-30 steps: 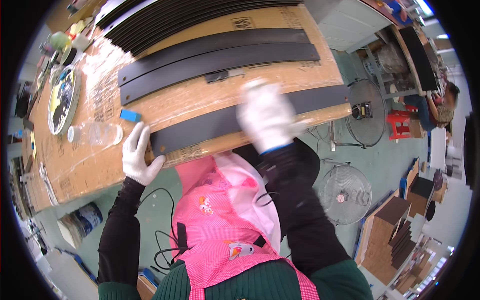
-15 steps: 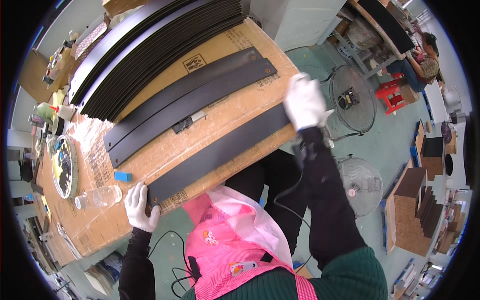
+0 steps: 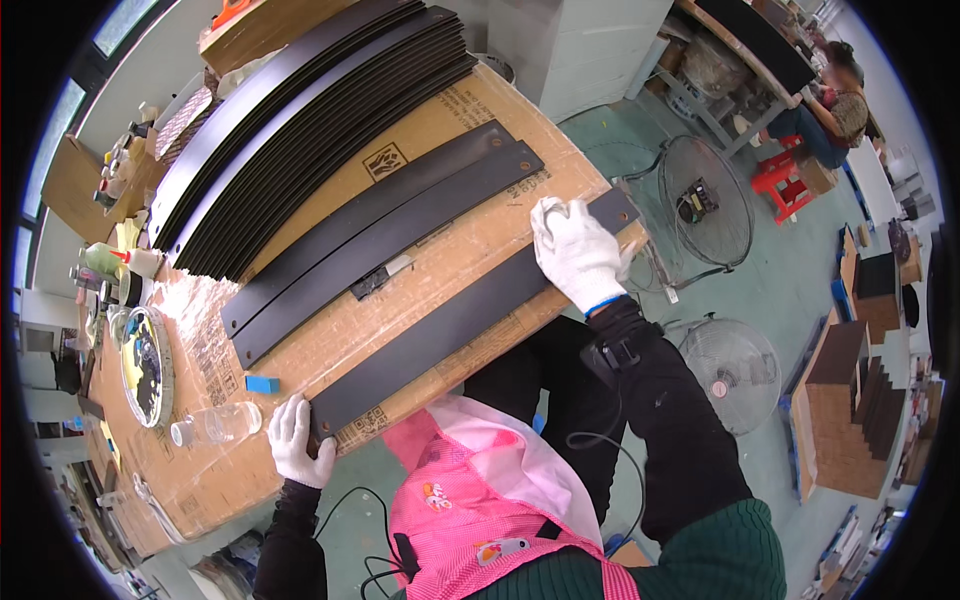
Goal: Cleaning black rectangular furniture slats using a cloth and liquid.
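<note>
A long black flat strip [image 3: 440, 318] with a hole at each end lies slantwise along the table's near edge. My gloved left hand [image 3: 298, 443] grips its left end, fingers at the end edge and thumb by the lower corner. Near the strip's right end, my gloved right hand [image 3: 580, 250] rests on its surface with bunched fingers. Whatever may be under those fingers is hidden. Beyond lie two more black strips [image 3: 390, 240], side by side, and a thick stack of black strips [image 3: 330, 130].
On the cardboard-covered table [image 3: 230, 490] are a blue block [image 3: 262, 384], a clear bottle [image 3: 225, 424] and a round paint-smeared tray [image 3: 148, 367]. Fans [image 3: 730, 375] stand on the floor at right. Another person [image 3: 835, 110] sits at the far right.
My right hand has moved left along the strip, uncovering its right end and hole. My left hand keeps its place at the left end. The whole view has shifted slightly.
</note>
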The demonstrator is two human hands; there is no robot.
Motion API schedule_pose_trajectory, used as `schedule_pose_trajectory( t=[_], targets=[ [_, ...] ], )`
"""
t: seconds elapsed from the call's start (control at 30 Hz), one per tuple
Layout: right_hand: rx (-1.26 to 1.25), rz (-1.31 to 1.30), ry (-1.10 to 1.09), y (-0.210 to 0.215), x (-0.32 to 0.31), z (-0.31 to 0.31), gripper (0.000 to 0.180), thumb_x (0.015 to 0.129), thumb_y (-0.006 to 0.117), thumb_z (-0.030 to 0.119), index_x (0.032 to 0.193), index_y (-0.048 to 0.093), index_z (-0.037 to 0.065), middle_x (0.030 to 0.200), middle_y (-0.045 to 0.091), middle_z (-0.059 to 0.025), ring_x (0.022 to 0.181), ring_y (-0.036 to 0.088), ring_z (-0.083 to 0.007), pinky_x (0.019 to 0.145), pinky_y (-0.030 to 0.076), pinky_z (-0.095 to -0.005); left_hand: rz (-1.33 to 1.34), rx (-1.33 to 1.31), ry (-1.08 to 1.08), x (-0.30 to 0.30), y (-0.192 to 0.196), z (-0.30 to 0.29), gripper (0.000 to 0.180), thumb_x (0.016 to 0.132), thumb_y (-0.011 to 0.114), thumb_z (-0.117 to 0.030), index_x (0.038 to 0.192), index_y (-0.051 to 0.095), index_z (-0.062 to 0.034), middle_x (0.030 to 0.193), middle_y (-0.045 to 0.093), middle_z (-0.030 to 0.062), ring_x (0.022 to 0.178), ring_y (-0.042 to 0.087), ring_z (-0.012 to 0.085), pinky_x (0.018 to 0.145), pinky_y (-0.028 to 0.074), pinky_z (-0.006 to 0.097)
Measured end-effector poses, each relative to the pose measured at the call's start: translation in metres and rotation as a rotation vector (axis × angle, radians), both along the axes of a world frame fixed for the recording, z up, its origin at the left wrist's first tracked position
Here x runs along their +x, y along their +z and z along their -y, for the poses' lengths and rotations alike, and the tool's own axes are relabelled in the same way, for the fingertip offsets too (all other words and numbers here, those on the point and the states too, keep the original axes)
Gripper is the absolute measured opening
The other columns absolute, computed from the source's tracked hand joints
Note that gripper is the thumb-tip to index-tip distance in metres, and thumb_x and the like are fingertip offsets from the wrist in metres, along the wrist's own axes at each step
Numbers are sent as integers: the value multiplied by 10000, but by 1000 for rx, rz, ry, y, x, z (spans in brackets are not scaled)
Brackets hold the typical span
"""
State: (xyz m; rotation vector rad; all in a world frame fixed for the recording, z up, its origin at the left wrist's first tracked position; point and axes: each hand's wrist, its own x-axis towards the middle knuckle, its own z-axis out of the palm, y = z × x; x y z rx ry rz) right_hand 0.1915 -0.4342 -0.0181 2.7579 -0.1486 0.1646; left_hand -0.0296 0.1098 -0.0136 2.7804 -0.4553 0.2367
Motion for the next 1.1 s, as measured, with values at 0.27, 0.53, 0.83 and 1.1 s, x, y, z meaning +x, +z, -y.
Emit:
schedule_pose_trajectory(
  t=[0.27, 0.53, 0.83, 1.1],
  targets=[
    [226, 229, -225, -10, 20, 50, 300, 1004, 573, 190, 1276, 568, 63, 1086, 624, -171, 961, 709, -331, 761, 624, -451, 18, 28, 19, 0, 2, 1, 755, 693, 739, -163, 1408, 595, 30, 1440, 611, 237, 1351, 545, 462, 1175, 390, 556],
    [207, 78, -198, 26, 3, 59, 449, 1040, 488, 269, 1430, 506, 47, 1244, 610, -124, 1045, 625, -284, 766, 610, -454, 34, -17, -6, 6, -1, 4, 752, 697, 746, -155, 1414, 593, 14, 1437, 612, 231, 1342, 552, 459, 1164, 399, 563],
    [58, 172, -9, 11, -1, 48, 433, 1005, 586, 299, 1391, 522, 114, 1166, 633, -199, 906, 738, -339, 754, 625, -455, 45, -10, -29, 1, -1, 2, 777, 699, 753, -149, 1440, 574, -1, 1441, 606, 223, 1345, 553, 442, 1158, 403, 560],
    [290, -126, 119, 33, -82, -127, 268, 1009, 578, 262, 1226, 622, 111, 977, 635, -125, 840, 694, -251, 817, 604, -390, 44, 23, -5, 1, -3, 4, 755, 717, 744, -141, 1438, 576, 5, 1440, 607, 225, 1353, 548, 444, 1166, 397, 558]
  ],
)
